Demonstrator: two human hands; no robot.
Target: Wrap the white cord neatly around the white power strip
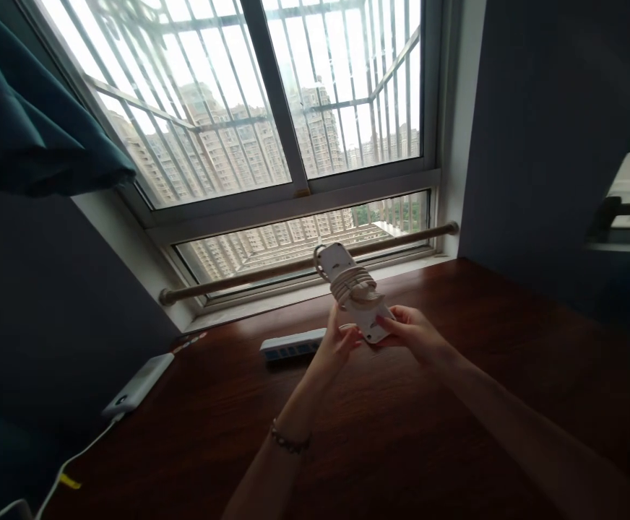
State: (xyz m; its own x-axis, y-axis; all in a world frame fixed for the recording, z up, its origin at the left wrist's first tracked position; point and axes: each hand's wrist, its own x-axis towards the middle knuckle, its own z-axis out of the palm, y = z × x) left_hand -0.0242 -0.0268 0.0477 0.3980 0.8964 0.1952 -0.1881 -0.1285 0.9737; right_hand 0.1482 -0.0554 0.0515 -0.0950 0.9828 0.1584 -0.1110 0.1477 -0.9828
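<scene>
A white power strip (338,261) is held up over the table, tilted, its underside with small slots facing me. Its white cord (354,283) is wound in several turns around the middle, and a loop sticks out near the top end. My right hand (410,331) grips the lower end, thumb on the face. My left hand (341,341) is closed at the lower left side, thumb pointing up along the strip and fingers curled by a bit of cord; its exact hold is partly hidden. Behind my left hand, a second white power strip (289,345) with blue panels lies on the table.
The dark reddish wooden table (380,433) reaches to a barred window (293,195) with a horizontal rail (261,276) across its lower part. At the left edge lies a white box-shaped device (140,383) with a white cable (84,451). A blue curtain (27,123) hangs upper left.
</scene>
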